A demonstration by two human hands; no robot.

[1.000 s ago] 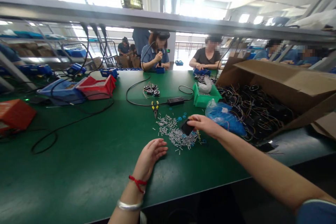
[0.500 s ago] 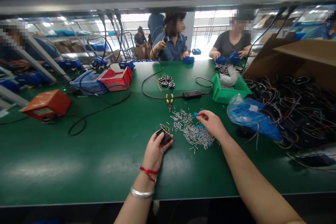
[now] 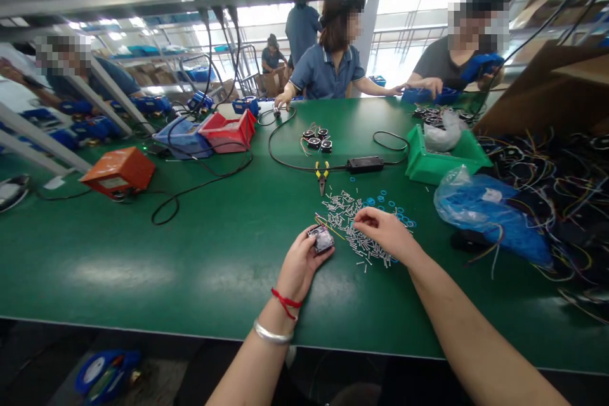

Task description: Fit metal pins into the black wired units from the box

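One pliers [image 3: 322, 172], one green bin [image 3: 431, 168], one red bin [image 3: 227, 132], one orange box [image 3: 118, 171].

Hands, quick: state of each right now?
Left hand: closed around a small black part with coloured wires.
Right hand: fingertips pinched over the pile of small white tubes; contents cannot be told.

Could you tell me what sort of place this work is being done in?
Most likely a factory assembly line for small electrical parts: several people sit along a long green workbench, with parts bins, pliers and a heap of small white sleeves by the hands.
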